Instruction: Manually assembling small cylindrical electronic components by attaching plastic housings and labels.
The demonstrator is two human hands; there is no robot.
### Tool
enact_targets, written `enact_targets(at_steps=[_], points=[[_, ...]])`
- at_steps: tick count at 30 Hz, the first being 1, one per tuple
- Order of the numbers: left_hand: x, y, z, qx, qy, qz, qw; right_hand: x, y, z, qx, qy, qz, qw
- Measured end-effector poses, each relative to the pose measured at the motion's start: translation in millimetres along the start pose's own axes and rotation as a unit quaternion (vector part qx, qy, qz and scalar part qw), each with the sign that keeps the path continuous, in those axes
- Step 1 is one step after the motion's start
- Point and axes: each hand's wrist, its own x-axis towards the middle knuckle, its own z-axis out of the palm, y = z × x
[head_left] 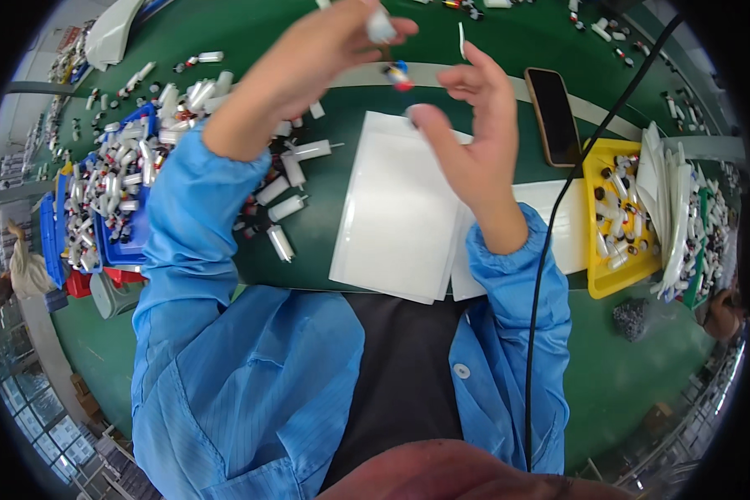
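My left hand [329,54], smeared by motion, is raised over the far side of the green bench, its fingers round a small white cylindrical part [381,27]. Just below those fingers is a small blue, yellow and red piece [399,75]; whether it hangs or lies there I cannot tell. My right hand [479,137] hovers palm inward with thumb and fingers apart. At its thumb tip shows a small dark spot, and a thin white strip [462,39] stands by its index fingertip. Beneath, between my arms, lies a stack of white sheets or flat bags [400,208].
At left, a blue bin [125,246] overflows with white cylinders with red and black ends. Loose white cylinders [281,243] lie beside my left forearm. Right of the sheets are a phone [552,117], a yellow tray [596,279] of similar parts and a black cable [550,242] crossing the view.
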Motion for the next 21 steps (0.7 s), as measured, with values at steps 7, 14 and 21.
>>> enact_targets(at_steps=[7, 14, 21], points=[[11.2, -50.2, 28.5, -0.205, -0.116, 0.003, 0.972, -9.0, 22.7, 3.9, 0.156, 0.014, 0.14, 0.978], [6.2, -56.6, 22.0, -0.142, -0.181, 0.065, 0.971, -4.3, 11.5, 1.8, 0.301, 0.026, 0.213, 0.929], [16.5, -70.6, 13.2, -0.041, -0.16, 0.144, 0.976, -2.0, 12.9, -6.0, 0.366, 0.045, 0.266, 0.891]])
